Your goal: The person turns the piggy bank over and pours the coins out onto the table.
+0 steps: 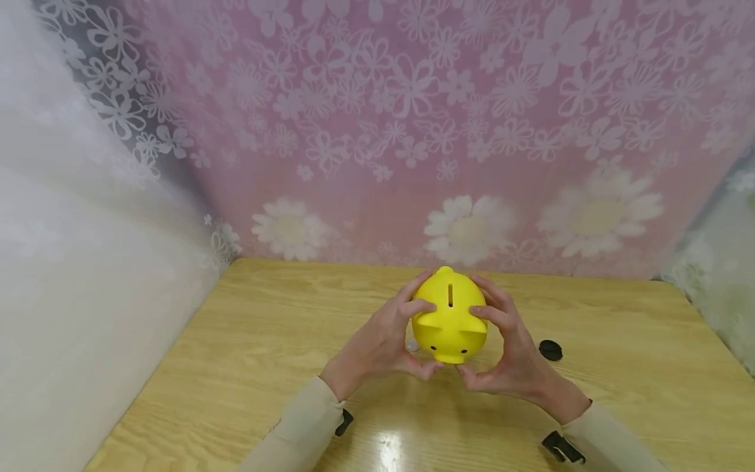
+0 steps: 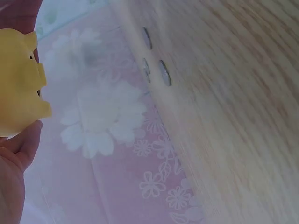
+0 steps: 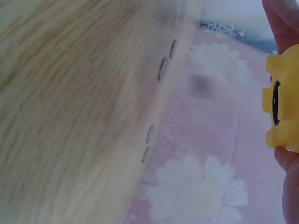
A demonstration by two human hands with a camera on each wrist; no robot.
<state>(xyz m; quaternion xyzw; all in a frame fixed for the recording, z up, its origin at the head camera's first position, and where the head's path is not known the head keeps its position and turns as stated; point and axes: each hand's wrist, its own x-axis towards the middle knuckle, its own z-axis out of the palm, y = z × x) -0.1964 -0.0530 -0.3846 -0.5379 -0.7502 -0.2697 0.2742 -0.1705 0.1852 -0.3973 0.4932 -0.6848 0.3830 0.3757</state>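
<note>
A yellow piggy bank is up off the worktop, the left hand and right hand each with their grip round one side of it. The step in hand looks like a two-handed hold; lowering the piggy bank would probably call for even pressure and avoiding the coins below it.

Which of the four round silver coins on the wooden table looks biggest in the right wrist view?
The round silver coin second from the top; it appears taller than the coin just above it and the two coins lower down.
</note>
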